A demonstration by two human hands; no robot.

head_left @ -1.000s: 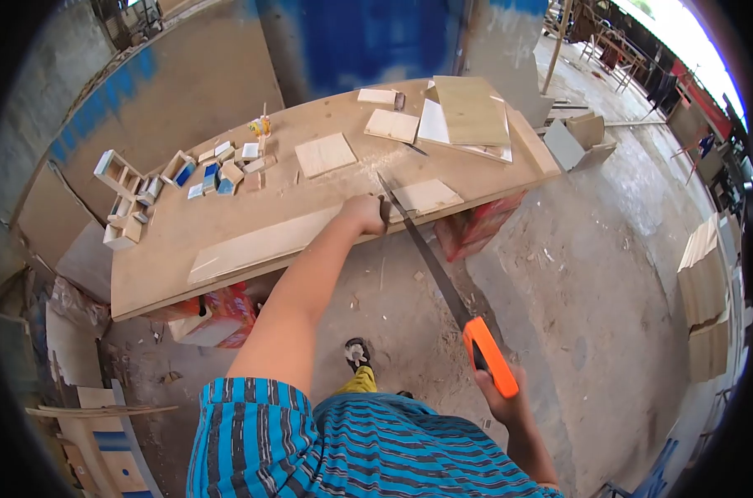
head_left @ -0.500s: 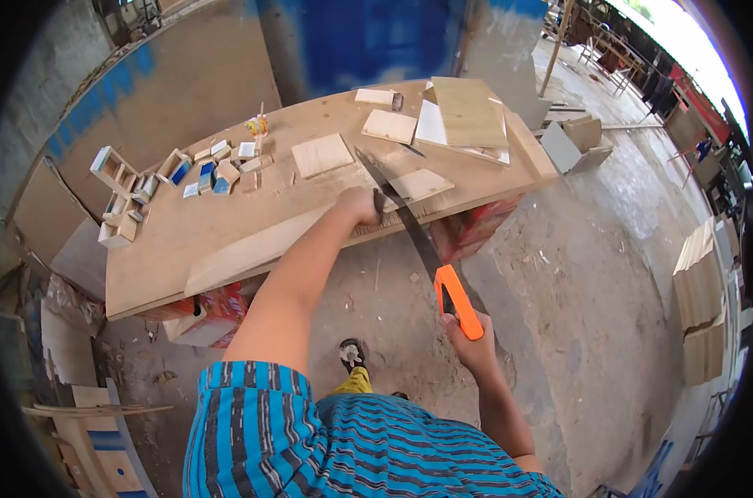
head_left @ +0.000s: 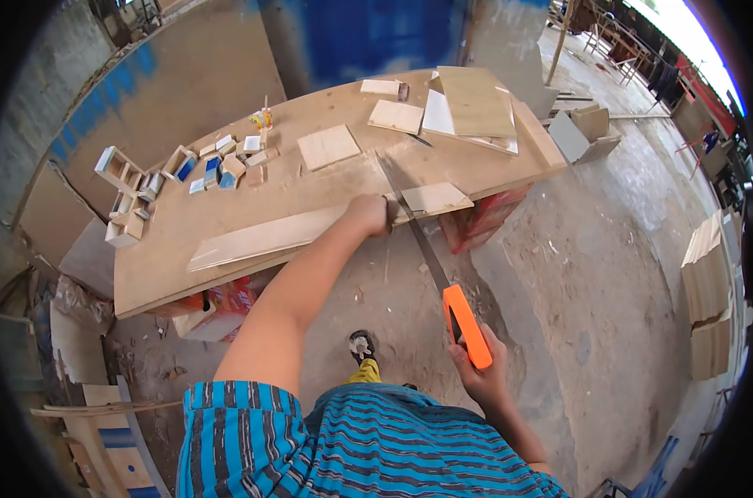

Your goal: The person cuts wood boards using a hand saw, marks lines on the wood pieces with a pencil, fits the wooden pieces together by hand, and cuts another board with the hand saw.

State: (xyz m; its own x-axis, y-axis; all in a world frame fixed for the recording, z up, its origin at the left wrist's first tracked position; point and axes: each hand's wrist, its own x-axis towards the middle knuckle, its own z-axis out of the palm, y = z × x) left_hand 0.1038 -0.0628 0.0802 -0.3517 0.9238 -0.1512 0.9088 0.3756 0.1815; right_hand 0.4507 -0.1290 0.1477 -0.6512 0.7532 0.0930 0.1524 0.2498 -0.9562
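My right hand (head_left: 483, 369) is wrapped around the orange handle of a handsaw (head_left: 426, 256). The saw's dark blade slants up and left across a long pale wooden board (head_left: 268, 239) lying along the near edge of the worktable (head_left: 177, 278). Just left of the blade, my left hand (head_left: 368, 215) grips the board at the table edge, its fingertips hidden from view. Right of the blade, the end piece of the board (head_left: 436, 198) juts slightly past the table edge. Whether the two parts are still joined at the blade is not clear.
Small wooden blocks (head_left: 227, 166) and box-like frames (head_left: 123, 228) stand at the table's left. A square panel (head_left: 328, 148), smaller pieces (head_left: 395, 116) and larger sheets (head_left: 476, 104) lie farther back. Red-patterned boxes (head_left: 484, 220) sit under the tabletop. Stacked boards (head_left: 704, 290) stand at right.
My right hand has drawn the saw back toward my body, down and to the right. My left hand stays on the board. The view has shifted slightly.
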